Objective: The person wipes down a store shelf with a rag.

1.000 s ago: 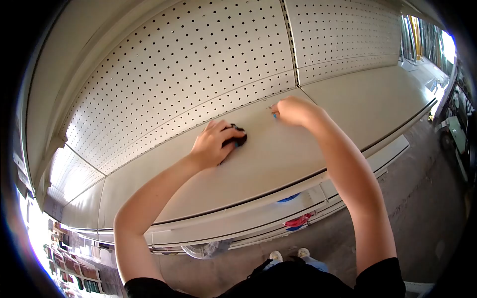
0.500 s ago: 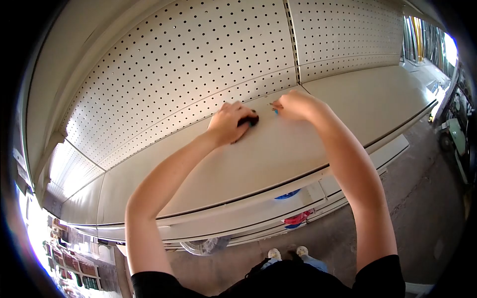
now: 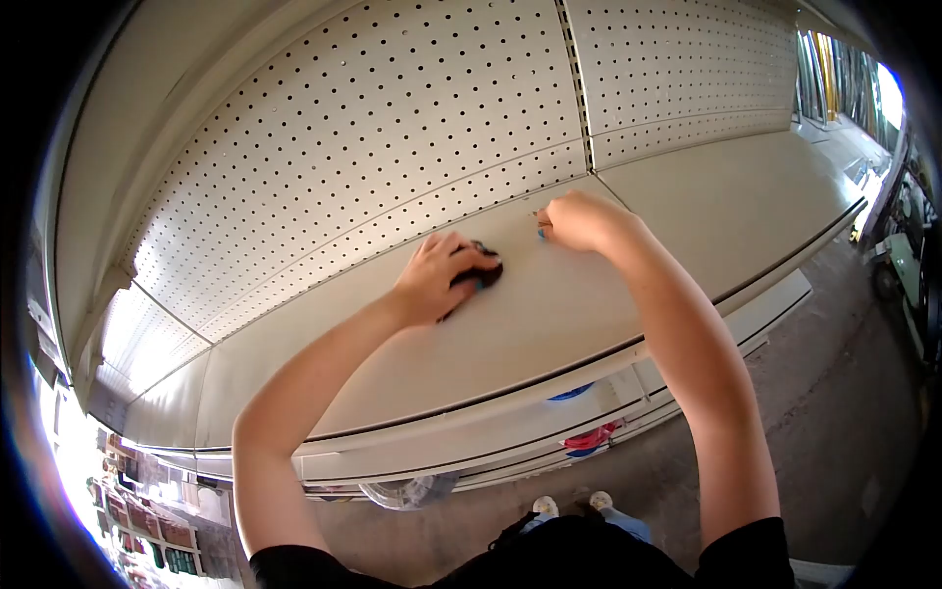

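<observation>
A pale perforated panel [image 3: 392, 108] rises behind a long cream shelf [image 3: 726, 187], with a grey floor [image 3: 834, 393] below and to the right. A lower shelf [image 3: 471, 432] juts out under the front edge [image 3: 549, 381], and a clear-looking rounded bundle [image 3: 412, 491] sits beneath at the lower left.

The person's two bare arms reach in over that front edge. The left hand [image 3: 427, 280] is bent over a dark object [image 3: 492, 267], its grip part-closed around it, fingers across the top and the thumb along the near side. The object is on the shelf, between the front edge and the panel, left of the other hand; the palm hides much of it. The right hand [image 3: 581, 220] is near the rear of the shelf, its grip curled in tightly; whether anything is pinched there cannot be told. To its right, past a seam [image 3: 613, 189], the flat surface runs on toward the far end. Low down show a red item [image 3: 591, 435] and a smaller blue one [image 3: 569, 393].
</observation>
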The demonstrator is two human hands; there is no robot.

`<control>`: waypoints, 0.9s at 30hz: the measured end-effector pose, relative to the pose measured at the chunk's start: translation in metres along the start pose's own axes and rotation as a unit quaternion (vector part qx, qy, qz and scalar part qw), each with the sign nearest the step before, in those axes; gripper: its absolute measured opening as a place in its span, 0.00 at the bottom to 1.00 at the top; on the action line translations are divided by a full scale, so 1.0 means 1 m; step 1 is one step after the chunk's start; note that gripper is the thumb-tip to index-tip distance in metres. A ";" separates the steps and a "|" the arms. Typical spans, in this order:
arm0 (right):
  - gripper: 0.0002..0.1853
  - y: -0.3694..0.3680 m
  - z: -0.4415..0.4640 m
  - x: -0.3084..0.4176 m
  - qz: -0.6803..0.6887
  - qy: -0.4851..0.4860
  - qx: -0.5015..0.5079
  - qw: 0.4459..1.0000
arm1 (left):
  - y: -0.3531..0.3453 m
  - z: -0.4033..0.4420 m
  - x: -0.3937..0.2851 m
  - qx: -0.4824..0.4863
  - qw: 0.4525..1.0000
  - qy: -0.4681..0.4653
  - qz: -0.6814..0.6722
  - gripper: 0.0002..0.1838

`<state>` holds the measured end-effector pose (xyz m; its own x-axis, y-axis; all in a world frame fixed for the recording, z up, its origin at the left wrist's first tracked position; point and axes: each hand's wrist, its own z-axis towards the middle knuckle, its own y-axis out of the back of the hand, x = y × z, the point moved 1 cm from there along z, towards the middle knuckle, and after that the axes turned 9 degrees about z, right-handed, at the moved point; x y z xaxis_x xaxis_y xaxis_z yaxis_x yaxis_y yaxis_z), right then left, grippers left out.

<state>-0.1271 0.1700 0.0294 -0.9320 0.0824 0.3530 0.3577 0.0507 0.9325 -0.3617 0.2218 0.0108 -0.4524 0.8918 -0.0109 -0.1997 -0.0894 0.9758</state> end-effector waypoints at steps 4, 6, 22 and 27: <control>0.18 0.000 0.005 -0.003 0.006 -0.012 -0.002 1.000 | -0.019 0.055 0.043 -0.021 0.999 0.038 -0.017 0.20; 0.18 0.001 0.005 -0.004 0.013 -0.006 -0.008 1.000 | -0.019 0.067 0.046 -0.018 0.998 0.053 -0.018 0.20; 0.17 0.006 0.004 -0.006 0.012 0.017 0.006 1.000 | 0.023 -0.072 -0.025 -0.001 0.981 -0.158 -0.112 0.28; 0.17 0.000 0.009 -0.003 -0.017 0.012 0.012 1.000 | 0.026 -0.078 -0.029 0.017 0.984 -0.124 -0.129 0.31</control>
<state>-0.1240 0.1790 0.0273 -0.9445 0.0567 0.3236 0.3273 0.0768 0.9418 -0.4212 0.1591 0.0197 -0.1641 0.9640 -0.2095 -0.2495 0.1649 0.9542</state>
